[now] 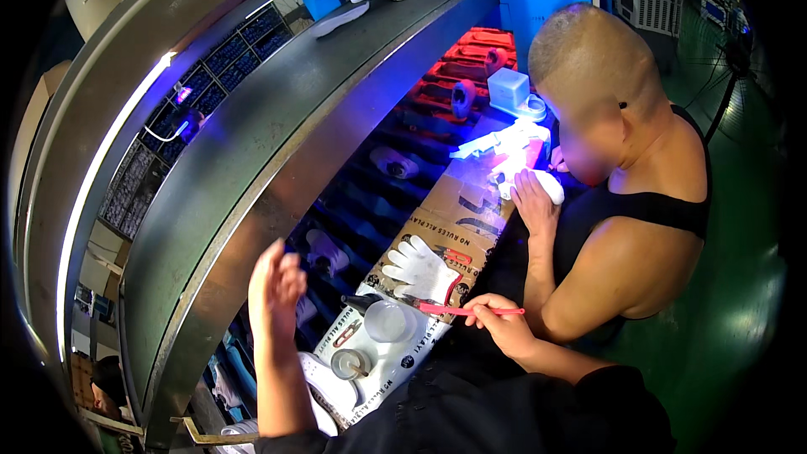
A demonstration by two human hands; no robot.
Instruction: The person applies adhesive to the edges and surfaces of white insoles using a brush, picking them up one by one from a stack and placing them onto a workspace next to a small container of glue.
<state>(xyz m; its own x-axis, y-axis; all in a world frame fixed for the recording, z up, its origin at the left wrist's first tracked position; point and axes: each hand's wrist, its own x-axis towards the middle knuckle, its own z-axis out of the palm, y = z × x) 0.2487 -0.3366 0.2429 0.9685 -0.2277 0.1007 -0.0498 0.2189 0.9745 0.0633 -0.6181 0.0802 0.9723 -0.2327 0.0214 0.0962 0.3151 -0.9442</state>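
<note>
The brush handle (445,309) looks smooth plastic, the glove (420,270) knitted cloth, the cardboard (445,196) matt, the floor (744,286) glossy.

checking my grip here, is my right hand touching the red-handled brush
Touching. The head view shows your right hand pinching the red-handled brush by its handle, with no gap between them.

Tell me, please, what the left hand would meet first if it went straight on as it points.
The left hand would probably meet the metal shelf front first, though depth is unclear.
</note>
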